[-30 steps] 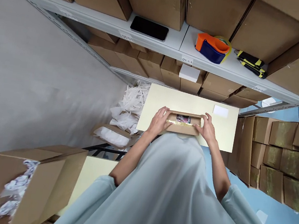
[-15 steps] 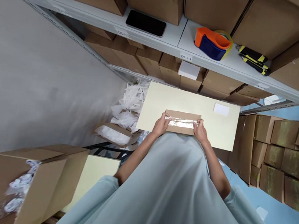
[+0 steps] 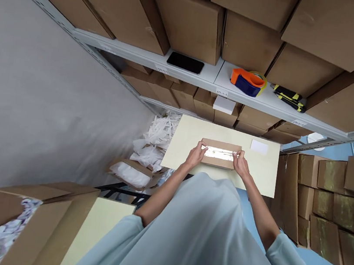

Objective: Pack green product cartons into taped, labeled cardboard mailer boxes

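A small brown cardboard box [image 3: 219,162] with shiny clear tape [image 3: 219,153] along its top is on the pale yellow tabletop [image 3: 182,142]. My left hand [image 3: 197,153] grips its left end, thumb over the end of the tape. At the opposite end my right hand [image 3: 240,162] grips the box in the same way, thumb on top. The fingers behind the box ends are partly hidden. A white slip of paper [image 3: 259,146] lies on the table to the right of the box.
Above the table, a grey shelf [image 3: 211,72] bears a black phone [image 3: 185,62], an orange and blue tape dispenser [image 3: 247,82], box cutters [image 3: 289,98] and large cartons [image 3: 188,24]. Crumpled white paper [image 3: 160,134] is heaped left of the table. Taped cartons [image 3: 329,176] are stacked at right.
My view has tilted up, so the shelf sits lower in it. Both hands and the box have moved forward on the table, away from my body.
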### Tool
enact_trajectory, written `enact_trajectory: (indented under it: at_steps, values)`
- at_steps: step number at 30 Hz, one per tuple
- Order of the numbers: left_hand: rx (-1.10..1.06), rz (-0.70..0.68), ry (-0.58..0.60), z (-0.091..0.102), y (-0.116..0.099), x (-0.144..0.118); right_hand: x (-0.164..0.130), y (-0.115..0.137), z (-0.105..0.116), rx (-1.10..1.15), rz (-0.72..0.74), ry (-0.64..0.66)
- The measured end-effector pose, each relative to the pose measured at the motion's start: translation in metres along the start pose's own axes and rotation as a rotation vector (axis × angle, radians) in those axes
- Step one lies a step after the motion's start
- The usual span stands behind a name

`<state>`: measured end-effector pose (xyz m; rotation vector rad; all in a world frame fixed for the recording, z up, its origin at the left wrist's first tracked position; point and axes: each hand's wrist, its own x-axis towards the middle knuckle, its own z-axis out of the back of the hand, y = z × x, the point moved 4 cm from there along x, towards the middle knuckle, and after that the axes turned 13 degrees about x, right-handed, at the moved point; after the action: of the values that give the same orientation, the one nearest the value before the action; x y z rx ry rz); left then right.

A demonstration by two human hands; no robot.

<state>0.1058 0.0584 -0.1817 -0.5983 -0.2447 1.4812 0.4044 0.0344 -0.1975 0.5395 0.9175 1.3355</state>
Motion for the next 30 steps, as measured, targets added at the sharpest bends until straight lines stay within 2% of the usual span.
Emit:
enact_trajectory:
  at_steps: [4, 10, 12, 14, 17, 19, 21, 23, 25, 27, 30]
  values:
    - [0.021, 0.008, 0.001, -0.003, -0.004, 0.001, 0.002, -0.003, -0.004, -0.032, -0.03, -0.014]
    - [0.022, -0.031, -0.047, 0.005, -0.003, -0.007, -0.006, 0.004, -0.008, -0.062, -0.011, -0.051]
    - [0.018, -0.093, -0.106, 0.013, -0.004, -0.001, -0.001, 0.013, 0.0, -0.09, 0.052, -0.075]
    - [0.014, -0.186, -0.201, 0.028, -0.013, 0.011, 0.011, 0.036, 0.02, -0.151, 0.196, -0.13]
    - [0.009, -0.325, -0.351, 0.066, -0.054, 0.044, 0.042, 0.104, 0.074, -0.266, 0.517, -0.284]
    - [0.024, -0.435, -0.42, 0.1, -0.099, 0.07, 0.069, 0.163, 0.115, -0.334, 0.688, -0.384]
    - [0.032, -0.523, -0.495, 0.136, -0.149, 0.093, 0.098, 0.218, 0.149, -0.408, 0.741, -0.432]
    - [0.026, -0.591, -0.546, 0.167, -0.193, 0.108, 0.126, 0.259, 0.169, -0.488, 0.645, -0.399]
    - [0.008, -0.628, -0.586, 0.19, -0.225, 0.114, 0.147, 0.281, 0.177, -0.535, 0.492, -0.319]
    - [-0.005, -0.631, -0.601, 0.201, -0.241, 0.113, 0.159, 0.289, 0.177, -0.546, 0.393, -0.265]
    - [-0.018, -0.604, -0.588, 0.202, -0.244, 0.106, 0.167, 0.289, 0.175, -0.53, 0.346, -0.238]
